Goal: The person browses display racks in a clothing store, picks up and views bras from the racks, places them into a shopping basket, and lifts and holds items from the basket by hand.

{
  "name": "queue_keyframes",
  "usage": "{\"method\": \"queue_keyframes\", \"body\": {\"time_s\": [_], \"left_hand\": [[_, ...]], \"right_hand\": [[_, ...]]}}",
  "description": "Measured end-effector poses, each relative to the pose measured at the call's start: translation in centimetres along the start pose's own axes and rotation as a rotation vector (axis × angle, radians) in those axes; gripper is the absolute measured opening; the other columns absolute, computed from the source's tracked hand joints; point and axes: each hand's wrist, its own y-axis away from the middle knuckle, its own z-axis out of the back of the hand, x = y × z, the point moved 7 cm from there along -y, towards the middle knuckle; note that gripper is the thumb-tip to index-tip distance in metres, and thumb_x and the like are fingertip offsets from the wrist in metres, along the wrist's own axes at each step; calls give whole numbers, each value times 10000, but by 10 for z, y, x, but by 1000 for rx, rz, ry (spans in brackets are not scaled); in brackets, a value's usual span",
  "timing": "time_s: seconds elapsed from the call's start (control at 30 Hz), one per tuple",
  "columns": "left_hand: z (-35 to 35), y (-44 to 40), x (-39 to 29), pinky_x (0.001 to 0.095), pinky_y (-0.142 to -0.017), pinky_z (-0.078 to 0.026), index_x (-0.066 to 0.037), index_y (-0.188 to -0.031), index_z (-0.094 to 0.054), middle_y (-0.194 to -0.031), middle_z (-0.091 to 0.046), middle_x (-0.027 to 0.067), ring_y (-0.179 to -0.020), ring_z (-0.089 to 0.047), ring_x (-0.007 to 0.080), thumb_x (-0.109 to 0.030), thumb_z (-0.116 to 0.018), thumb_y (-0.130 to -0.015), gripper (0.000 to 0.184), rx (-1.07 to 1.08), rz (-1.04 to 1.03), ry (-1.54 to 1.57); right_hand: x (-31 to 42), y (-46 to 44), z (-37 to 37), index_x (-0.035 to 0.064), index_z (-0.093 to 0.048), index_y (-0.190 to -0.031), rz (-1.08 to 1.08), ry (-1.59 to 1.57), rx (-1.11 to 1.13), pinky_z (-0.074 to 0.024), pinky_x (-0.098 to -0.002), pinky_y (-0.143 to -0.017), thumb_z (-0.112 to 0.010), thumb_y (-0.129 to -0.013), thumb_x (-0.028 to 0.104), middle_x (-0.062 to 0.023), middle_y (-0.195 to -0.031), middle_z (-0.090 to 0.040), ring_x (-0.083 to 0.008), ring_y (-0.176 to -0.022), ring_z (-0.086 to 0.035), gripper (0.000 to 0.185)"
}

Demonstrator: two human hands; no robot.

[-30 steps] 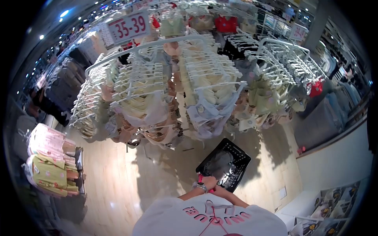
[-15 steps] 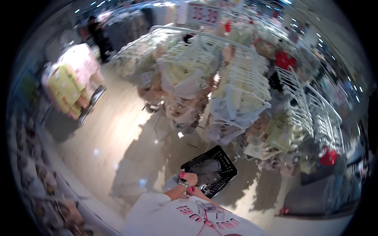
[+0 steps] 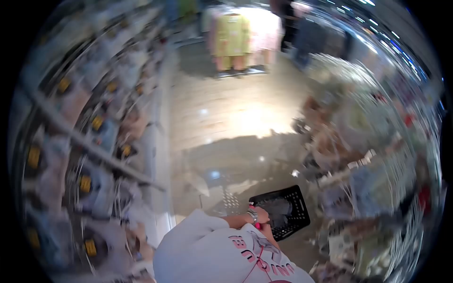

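A black plastic shopping basket with pink handle parts hangs just in front of my body, its lattice side facing right. Grey cloth lies inside it. My left hand, with a metal-banded watch at the wrist, is closed at the basket's near left edge by the pink handle. Close below it, my right hand meets the same handle area. Its fingers are mostly hidden, but it appears closed there.
Wall racks of hanging underwear with yellow tags run along the left. On the right stand dense racks of bras on white hangers. A pajama rack is ahead, past a pale floor. A person in dark clothes stands behind it.
My view has swung left, so the pajama rack now sits ahead and the bra racks lie to the right. The basket stays in front of me, held as before.
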Motion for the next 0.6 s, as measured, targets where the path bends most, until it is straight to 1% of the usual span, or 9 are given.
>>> {"method": "queue_keyframes", "body": {"time_s": [0.1, 0.13, 0.17, 0.2, 0.27, 0.33, 0.4, 0.5, 0.6], "left_hand": [[-27, 11, 14, 417, -692, -496, -38, -848, -694, -861, -670, 153, -805, -650, 313, -407, -514, -852, 411, -64, -35, 40], [-33, 13, 20, 416, -692, -497, -37, -849, -693, -860, -670, 152, -804, -650, 312, -407, -514, -851, 410, -71, -48, 55], [-37, 20, 23, 415, -691, -497, -37, -850, -693, -860, -670, 152, -804, -650, 310, -406, -515, -851, 410, -77, -47, 78], [-41, 27, 9, 414, -691, -497, -37, -851, -693, -859, -670, 151, -804, -650, 309, -406, -516, -850, 409, -72, -46, 106], [-53, 35, 8, 412, -691, -497, -36, -852, -692, -859, -670, 150, -803, -650, 307, -404, -518, -850, 407, -74, -61, 167], [-56, 41, 8, 410, -691, -497, -36, -853, -692, -858, -670, 149, -803, -650, 304, -403, -520, -849, 406, -99, -74, 219], [-59, 55, 9, 408, -691, -497, -35, -855, -691, -857, -671, 148, -802, -650, 301, -402, -521, -848, 404, -123, -77, 273], [-59, 73, 6, 405, -690, -497, -34, -857, -690, -856, -671, 146, -802, -650, 297, -401, -524, -847, 402, -149, -84, 333], [-61, 77, 8, 402, -690, -498, -34, -859, -689, -855, -671, 144, -801, -650, 293, -399, -526, -846, 400, -176, -89, 365]], "right_hand": [[-21, -5, -22, 1, -567, -970, 338, 47, -18, -462, -428, -624, -638, -743, 255, -239, -775, -610, -405, -743, -610, 348], [-35, -16, -32, 76, -633, -922, 142, 171, -37, -477, -387, -630, -582, -778, 224, -159, -815, -647, -301, -781, -632, 213], [-43, -25, -41, 151, -699, -874, -55, 300, -31, -491, -345, -636, -527, -813, 194, -79, -856, -684, -196, -818, -654, 188], [-82, -3, -44, 190, -714, -854, -294, 400, -65, -477, -317, -640, -509, -823, 189, -30, -880, -689, -138, -818, -645, 208], [-130, -2, -73, 195, -714, -819, -471, 550, -37, -465, -317, -631, -507, -813, 203, -14, -865, -680, -124, -790, -633, 207], [-143, 4, -71, 129, -682, -793, -308, 642, 107, -467, -370, -607, -540, -774, 241, -80, -788, -653, -212, -732, -626, 182], [-150, 12, -73, 63, -651, -766, -137, 705, 267, -470, -424, -583, -572, -734, 278, -146, -711, -626, -301, -675, -620, 231], [-290, 25, -72, 38, -620, -688, 22, 746, 180, -468, -444, -545, -574, -719, 246, -149, -645, -609, -320, -622, -616, 215], [-190, 9, -73, 44, -615, -682, 135, 784, 386, -465, -439, -539, -570, -726, 255, -146, -637, -605, -315, -612, -613, 220]]}}
